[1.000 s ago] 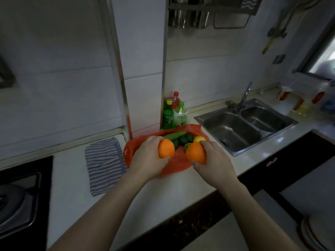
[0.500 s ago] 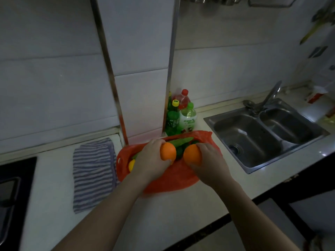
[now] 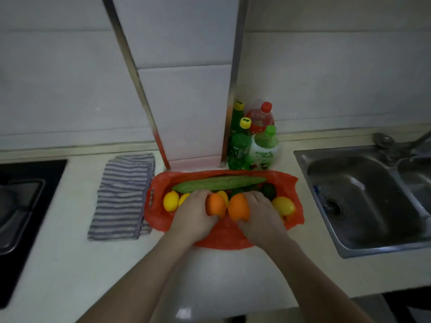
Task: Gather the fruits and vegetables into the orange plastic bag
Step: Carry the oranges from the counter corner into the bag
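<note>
The orange plastic bag (image 3: 289,183) lies open on the counter against the wall pillar. Inside it a long green gourd (image 3: 219,183) stretches across the back, with lemons at the left (image 3: 171,200) and right (image 3: 283,205) and dark green produce (image 3: 269,190) behind. My left hand (image 3: 193,213) grips one orange (image 3: 215,204) over the bag's mouth. My right hand (image 3: 261,215) grips a second orange (image 3: 238,206) beside it. The two oranges nearly touch.
A striped grey cloth (image 3: 123,194) lies left of the bag. Several drink bottles (image 3: 254,141) stand behind it by the pillar. A steel sink (image 3: 363,197) is at the right, a black stove (image 3: 21,201) at the far left. The counter's front edge runs below my arms.
The view has tilted down and come closer to the bag. Both hands have lowered the oranges towards the bag's opening, and the lemons and gourd inside now show.
</note>
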Available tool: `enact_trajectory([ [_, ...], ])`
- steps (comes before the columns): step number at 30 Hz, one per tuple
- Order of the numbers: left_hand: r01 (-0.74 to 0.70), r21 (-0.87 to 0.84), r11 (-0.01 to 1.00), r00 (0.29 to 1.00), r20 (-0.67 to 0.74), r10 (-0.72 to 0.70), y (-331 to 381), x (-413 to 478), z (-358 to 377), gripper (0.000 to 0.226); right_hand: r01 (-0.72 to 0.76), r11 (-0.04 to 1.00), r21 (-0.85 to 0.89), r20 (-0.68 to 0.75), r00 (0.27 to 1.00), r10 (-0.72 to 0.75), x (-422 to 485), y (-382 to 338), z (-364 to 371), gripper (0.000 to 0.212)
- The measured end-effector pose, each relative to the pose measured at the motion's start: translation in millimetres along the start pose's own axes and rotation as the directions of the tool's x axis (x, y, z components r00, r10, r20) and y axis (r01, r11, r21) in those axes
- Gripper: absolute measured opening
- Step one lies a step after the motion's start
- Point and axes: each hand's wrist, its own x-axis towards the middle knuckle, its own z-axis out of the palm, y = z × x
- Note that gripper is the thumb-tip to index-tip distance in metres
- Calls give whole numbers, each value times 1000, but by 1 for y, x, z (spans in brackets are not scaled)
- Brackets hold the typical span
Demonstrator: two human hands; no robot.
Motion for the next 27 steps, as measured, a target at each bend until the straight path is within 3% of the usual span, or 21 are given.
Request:
enact_trajectory([
  [8,160,-4,987,987,13,-160,-9,-4,33,64,121,992,-38,168,979,-113,15,24,23,60],
  [27,194,37,980,978,72,-196,-12,6,65,60,196,974,-116,296,943,-154,28,54,42,70],
])
